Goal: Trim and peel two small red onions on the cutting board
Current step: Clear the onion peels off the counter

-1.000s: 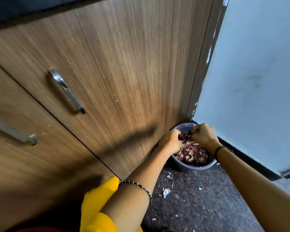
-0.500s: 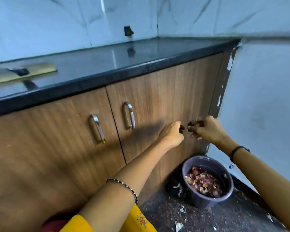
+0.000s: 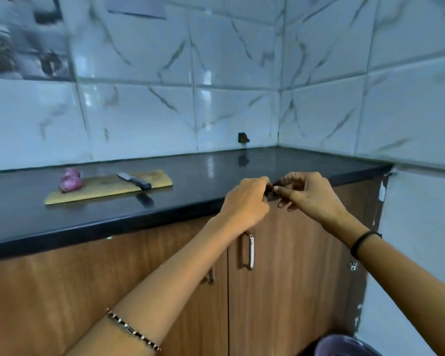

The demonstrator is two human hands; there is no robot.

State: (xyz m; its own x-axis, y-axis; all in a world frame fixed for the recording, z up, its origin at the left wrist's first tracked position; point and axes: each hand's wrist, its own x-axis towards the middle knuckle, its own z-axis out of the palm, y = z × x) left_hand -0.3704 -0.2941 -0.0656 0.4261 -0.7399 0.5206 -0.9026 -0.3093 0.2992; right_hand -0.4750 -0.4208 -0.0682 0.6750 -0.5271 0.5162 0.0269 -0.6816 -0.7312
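Head view, single frame.

Board (image 3: 100,193): wooden, lies flat on the black worktop (image 3: 206,176), well to the left of both hands.

Onions (image 3: 71,181): two, purple and glossy, touching each other, on the board's left end. One sits behind the other; the frame is too soft for more detail.

Knife (image 3: 134,181): flat on the board, right of the onions and apart from them. The blade points toward the board's back left and the black handle toward its right front edge.

Left hand (image 3: 244,201): raised right of the board, in front of the worktop edge, back toward the camera and fingers curled. The fingertips meet the right hand at a small dark scrap (image 3: 271,190). Cannot tell whether this grip holds it. Beaded bracelet (image 3: 133,330) on the wrist.

Right hand (image 3: 310,195): farther right of the board, level with the left. Its grip pinches the scrap between thumb and forefinger; the other fingers are bent below. Black band (image 3: 362,240) on the wrist.

Below and right of the board: wooden cabinet doors (image 3: 293,273) with a metal handle (image 3: 251,250). Grey bin (image 3: 344,346) rim at the frame's bottom edge.

Behind the board: marbled wall tiles (image 3: 144,119).
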